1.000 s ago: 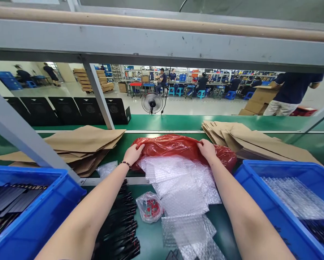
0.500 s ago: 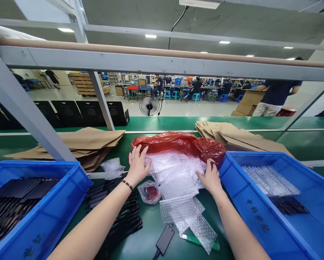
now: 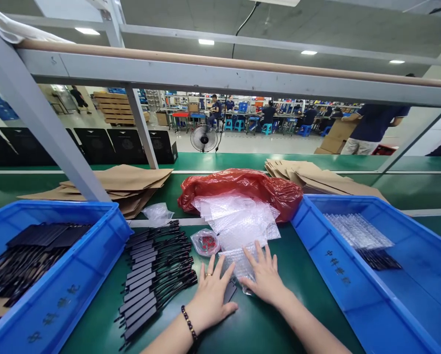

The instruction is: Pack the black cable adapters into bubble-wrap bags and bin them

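Observation:
My left hand [image 3: 215, 295], with a ring and a beaded bracelet, is spread over a black rectangular device [image 3: 229, 292] that it mostly covers. Fingers apart, my right hand [image 3: 264, 275] rests on the lower bubble wrap bags [image 3: 238, 259]. More clear bubble wrap bags [image 3: 238, 216] spill from a red plastic bag [image 3: 238, 182] beyond the hands. To the left, a small clear bag with red pieces [image 3: 206, 242] lies on the green bench. Beside it is a row of black devices with cables [image 3: 150, 280]. The green-handled tool is hidden now.
A blue bin [image 3: 105, 246] with black devices stands at left. Another blue bin [image 3: 316, 246], holding bubble-wrapped pieces [image 3: 358, 231], stands at right. Cardboard sheets [image 3: 132, 177] lie behind, near a crumpled clear bag [image 3: 157, 214]. A metal frame [image 3: 220, 73] crosses overhead.
Both hands have come back toward me from the sides of the red bag, down to the lower bubble wrap bags and the black device. The view has shifted slightly.

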The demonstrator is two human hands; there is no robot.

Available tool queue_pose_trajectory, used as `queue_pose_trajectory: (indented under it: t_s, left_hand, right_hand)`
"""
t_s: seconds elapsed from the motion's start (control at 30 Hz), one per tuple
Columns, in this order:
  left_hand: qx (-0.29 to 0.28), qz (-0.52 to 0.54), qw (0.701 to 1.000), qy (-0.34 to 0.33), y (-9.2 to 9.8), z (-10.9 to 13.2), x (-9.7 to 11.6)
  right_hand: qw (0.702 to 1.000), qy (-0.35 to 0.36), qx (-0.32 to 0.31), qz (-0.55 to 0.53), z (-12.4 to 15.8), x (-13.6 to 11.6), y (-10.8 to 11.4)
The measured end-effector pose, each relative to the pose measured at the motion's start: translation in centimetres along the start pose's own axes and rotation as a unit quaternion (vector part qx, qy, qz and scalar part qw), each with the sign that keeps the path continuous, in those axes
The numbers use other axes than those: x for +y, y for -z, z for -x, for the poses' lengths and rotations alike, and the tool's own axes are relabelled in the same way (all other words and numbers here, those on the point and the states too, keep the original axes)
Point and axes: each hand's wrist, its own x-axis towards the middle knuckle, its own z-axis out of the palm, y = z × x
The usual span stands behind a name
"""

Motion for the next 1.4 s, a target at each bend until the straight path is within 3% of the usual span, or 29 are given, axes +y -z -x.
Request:
queue_pose_trajectory:
  t_s: [0.17,0.37,0.5,0.6,0.67,0.73,0.8,0.83,0.9,0.97,1.1,1.23,1.3,1.4]
  left_hand:
    - [-0.038,0.058,0.997,0.033,-0.8,0.1,-0.8]
    - [0.042,0.051,0.997,0.033,-1.3,0.4,-1.0]
    - [0.053,0.059,0.996,0.037,-1.2,0.1,-0.9]
    - [0.059,0.205,0.975,0.059,-0.7,-0.4,-1.1]
    - [0.026,0.399,0.911,0.102,-0.5,-0.8,-1.2]
    - [-0.017,0.600,0.785,0.155,-0.4,-1.2,-1.3]
    - [-0.047,0.725,0.660,0.190,-0.5,-1.4,-1.5]
    - [-0.055,0.758,0.620,0.196,-0.6,-1.4,-1.5]
    - [-0.071,0.786,0.583,0.193,-0.7,-1.4,-1.5]
    - [-0.064,0.791,0.583,0.175,-0.7,-1.3,-1.4]
    - [-0.012,0.763,0.633,0.131,-0.5,-0.9,-1.0]
    - [0.014,0.731,0.671,0.123,-0.3,-0.5,-1.1]
    - [0.029,0.723,0.678,0.129,-0.4,-0.3,-1.1]
    - [0.042,0.730,0.669,0.131,-0.6,0.1,-1.1]
  right_hand:
    - [1.000,-0.009,-0.003,0.006,-5.1,0.7,-0.9]
    - [1.000,-0.010,-0.014,0.005,-8.9,0.0,0.5]
    - [1.000,-0.016,0.025,0.009,-7.7,-0.6,2.5]
    - [0.995,0.016,0.100,0.011,-4.2,-0.1,3.9]
    - [0.994,0.075,0.076,-0.023,-1.0,0.6,4.2]
    - [0.988,0.136,0.006,-0.074,2.1,1.7,3.8]
    - [0.982,0.160,-0.044,-0.089,4.7,2.9,2.8]
    - [0.982,0.159,-0.053,-0.087,5.7,3.5,2.2]
    - [0.987,0.139,-0.048,-0.071,6.9,4.6,1.0]
    - [0.991,0.117,-0.027,-0.053,7.4,5.2,0.2]
    - [0.988,0.141,0.029,-0.051,7.4,5.0,0.4]
    - [0.970,0.160,0.057,-0.174,6.5,3.5,1.9]
    - [0.940,0.160,0.092,-0.288,5.4,2.1,2.7]
    - [0.864,0.146,0.154,-0.457,3.0,-0.9,4.0]
